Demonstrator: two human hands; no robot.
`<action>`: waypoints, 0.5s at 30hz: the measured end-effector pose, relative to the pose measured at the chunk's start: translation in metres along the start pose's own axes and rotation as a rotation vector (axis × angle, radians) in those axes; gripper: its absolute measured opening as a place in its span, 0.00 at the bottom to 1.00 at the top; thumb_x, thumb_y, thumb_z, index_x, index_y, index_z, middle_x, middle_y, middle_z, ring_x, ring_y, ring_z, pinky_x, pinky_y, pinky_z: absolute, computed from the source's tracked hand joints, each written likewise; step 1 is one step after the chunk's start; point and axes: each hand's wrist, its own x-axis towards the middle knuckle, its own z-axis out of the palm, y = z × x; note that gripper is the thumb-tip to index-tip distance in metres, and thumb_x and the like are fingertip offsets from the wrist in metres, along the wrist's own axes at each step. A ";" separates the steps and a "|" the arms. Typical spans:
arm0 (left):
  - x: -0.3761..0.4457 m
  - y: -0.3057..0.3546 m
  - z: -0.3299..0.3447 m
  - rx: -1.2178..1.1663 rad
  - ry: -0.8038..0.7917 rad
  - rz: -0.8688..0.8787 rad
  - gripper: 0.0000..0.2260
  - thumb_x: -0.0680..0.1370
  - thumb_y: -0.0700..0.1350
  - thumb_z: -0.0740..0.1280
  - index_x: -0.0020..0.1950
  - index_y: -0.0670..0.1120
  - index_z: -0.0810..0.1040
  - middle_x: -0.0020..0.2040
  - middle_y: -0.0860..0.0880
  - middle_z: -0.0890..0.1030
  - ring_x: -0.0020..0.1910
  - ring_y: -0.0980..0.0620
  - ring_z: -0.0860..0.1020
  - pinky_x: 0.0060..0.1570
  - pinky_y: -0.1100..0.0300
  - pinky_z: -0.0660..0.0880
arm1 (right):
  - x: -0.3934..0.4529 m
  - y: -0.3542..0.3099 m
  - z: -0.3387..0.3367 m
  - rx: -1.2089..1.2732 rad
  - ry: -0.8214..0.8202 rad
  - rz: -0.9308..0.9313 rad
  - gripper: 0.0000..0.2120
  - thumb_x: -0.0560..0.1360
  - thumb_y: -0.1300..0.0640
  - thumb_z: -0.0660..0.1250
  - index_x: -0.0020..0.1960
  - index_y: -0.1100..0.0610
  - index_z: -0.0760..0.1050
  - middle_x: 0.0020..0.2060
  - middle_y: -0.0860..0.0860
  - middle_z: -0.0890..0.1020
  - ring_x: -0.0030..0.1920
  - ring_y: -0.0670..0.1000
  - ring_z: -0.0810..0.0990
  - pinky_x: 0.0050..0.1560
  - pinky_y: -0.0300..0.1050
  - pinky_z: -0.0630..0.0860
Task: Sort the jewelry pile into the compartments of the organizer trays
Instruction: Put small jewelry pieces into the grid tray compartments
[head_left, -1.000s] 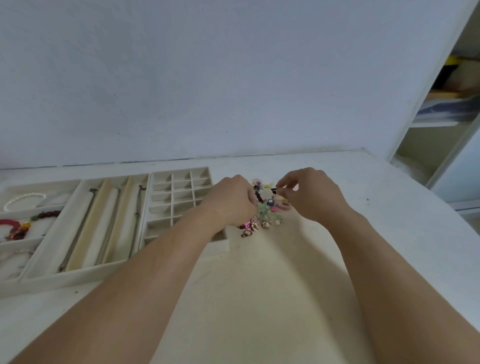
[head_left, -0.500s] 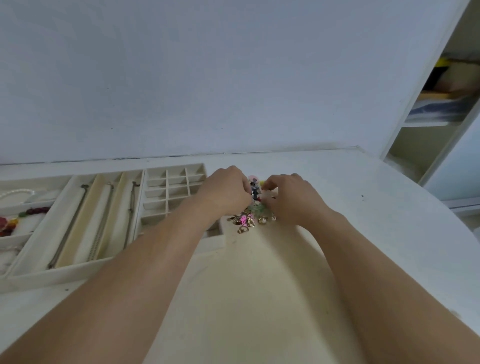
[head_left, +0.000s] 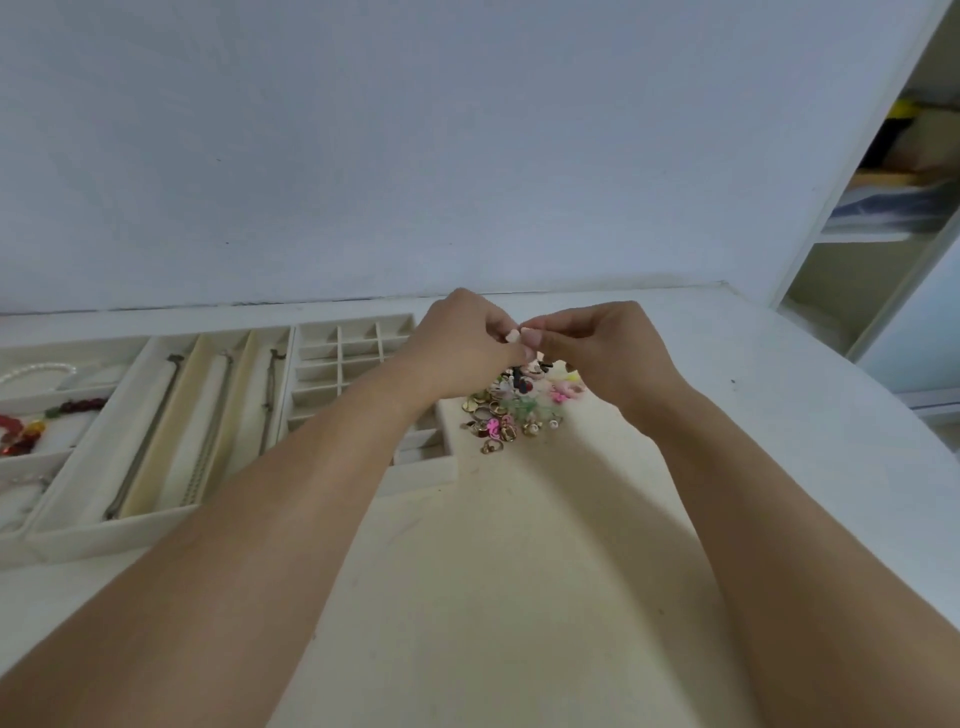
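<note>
Raised off the heap since half a second ago, both my hands now meet fingertip to fingertip above the jewelry, where before they were pressed down into it. Across the white tabletop (head_left: 753, 395), the cream fabric-lined organizer trays (head_left: 156, 525) run from nine o'clock toward centre: a long-slot tray holding three metal chains (head_left: 150, 436), and beside it a small-cell grid tray (head_left: 358, 358) whose visible cells look bare. At far nine o'clock, a white pearl strand (head_left: 36, 371) and a red beaded bracelet (head_left: 15, 434) already sit in compartments. My left hand (head_left: 462, 348) and right hand (head_left: 597, 353) are both curled, thumbs and forefingers pinched together at one point; what they hold is too small to make out. The mixed pile of gold, pink and green rings and earrings (head_left: 511, 410) lies directly below, at six o'clock from the pinch. The grid tray sits at nine o'clock from the pinch, nearer my left hand, so I judge the piece travels that way.
</note>
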 end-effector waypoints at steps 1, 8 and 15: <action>0.000 -0.001 0.000 0.023 0.022 -0.002 0.06 0.74 0.51 0.75 0.44 0.48 0.86 0.36 0.50 0.82 0.35 0.55 0.77 0.36 0.61 0.70 | 0.003 0.003 0.001 -0.006 0.007 0.001 0.04 0.76 0.56 0.74 0.49 0.51 0.87 0.36 0.44 0.86 0.35 0.38 0.80 0.37 0.31 0.72; 0.003 -0.007 -0.011 -0.023 0.112 -0.071 0.07 0.78 0.47 0.71 0.53 0.46 0.83 0.40 0.52 0.86 0.43 0.61 0.81 0.45 0.65 0.75 | 0.017 0.036 0.003 -0.470 -0.001 0.034 0.04 0.76 0.56 0.73 0.49 0.49 0.86 0.33 0.38 0.81 0.30 0.37 0.78 0.33 0.28 0.71; 0.000 -0.011 -0.027 -0.032 0.070 -0.085 0.04 0.79 0.46 0.69 0.53 0.49 0.79 0.38 0.55 0.86 0.45 0.54 0.83 0.49 0.60 0.76 | 0.027 0.047 0.015 -0.715 -0.055 0.029 0.09 0.73 0.44 0.73 0.51 0.44 0.85 0.40 0.45 0.82 0.47 0.49 0.78 0.45 0.44 0.73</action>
